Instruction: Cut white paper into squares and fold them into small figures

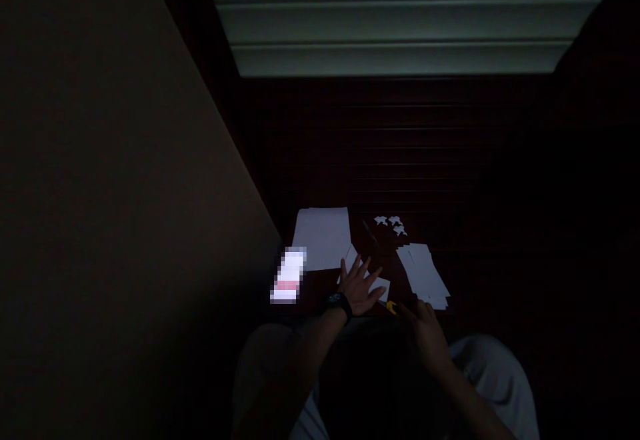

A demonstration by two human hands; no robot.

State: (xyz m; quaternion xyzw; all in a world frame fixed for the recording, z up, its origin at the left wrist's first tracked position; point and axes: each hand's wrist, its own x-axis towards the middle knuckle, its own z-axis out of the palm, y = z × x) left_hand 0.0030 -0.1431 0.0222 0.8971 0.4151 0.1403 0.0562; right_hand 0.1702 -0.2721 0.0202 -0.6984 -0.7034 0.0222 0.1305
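My left hand (359, 288), with a dark watch (338, 304) at the wrist, lies with fingers spread over a small white piece of paper (382, 288). The paper is partly hidden beneath the palm and fingers. My right hand (426, 327) is closed around a yellow utility knife (392, 307), whose tip points left at the paper's lower edge, close to my left thumb. Dim light hides whether the blade touches the paper.
A large white sheet (323, 240) lies behind my left hand, beside a blurred, glowing phone-like rectangle (289, 277). Overlapping white sheets (425, 273) lie at right. Small white paper cut-outs (395, 220) and a thin dark object (369, 230) lie farther back. A wall (125, 160) rises left.
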